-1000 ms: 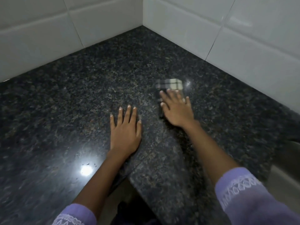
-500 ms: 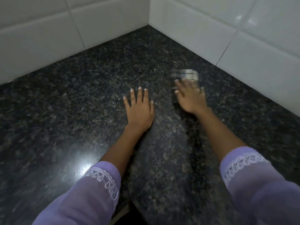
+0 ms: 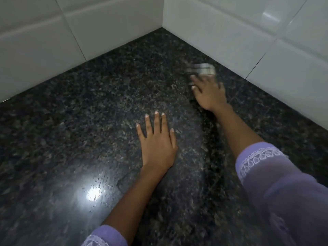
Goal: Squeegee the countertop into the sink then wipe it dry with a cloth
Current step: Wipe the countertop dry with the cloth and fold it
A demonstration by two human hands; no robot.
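Pressing a checked cloth [image 3: 201,68] flat under its straight fingers, the right hand [image 3: 210,94] works near the tiled wall [image 3: 266,50] on the dark granite table [image 3: 88,121]; the cloth's long axis runs crosswise just beyond the fingertips. The left hand [image 3: 157,144], spread flat and holding nothing, braces nearer the person. No sink in view.

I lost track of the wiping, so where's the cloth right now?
In the head view the cloth lies on the countertop under the right hand's fingertips, upper right, near the right tiled wall.
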